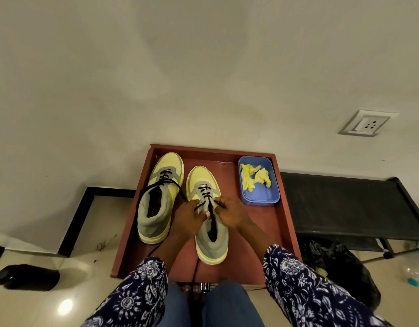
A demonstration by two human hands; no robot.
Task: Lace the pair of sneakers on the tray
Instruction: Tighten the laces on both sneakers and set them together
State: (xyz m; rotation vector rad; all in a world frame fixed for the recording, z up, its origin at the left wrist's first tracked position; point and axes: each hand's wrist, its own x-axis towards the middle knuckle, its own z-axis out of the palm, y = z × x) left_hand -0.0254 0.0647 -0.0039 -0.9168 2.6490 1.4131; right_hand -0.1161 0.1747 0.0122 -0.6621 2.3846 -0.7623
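Lace (209,206) of right sneaker (209,223) pinched in both grips: left hand (188,217), right hand (229,214).

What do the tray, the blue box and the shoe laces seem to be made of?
Tray: probably wood or laminated board, reddish-brown, with a slight sheen near the far wall. Blue box: looks like plastic, smooth, with rounded moulded corners. Black lace: seems woven fabric, matte and limp.

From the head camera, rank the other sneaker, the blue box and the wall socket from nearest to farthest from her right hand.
From the right hand:
1. Blue box, just right, on the tray.
2. Left sneaker, beyond the left hand.
3. Wall socket, far upper right.
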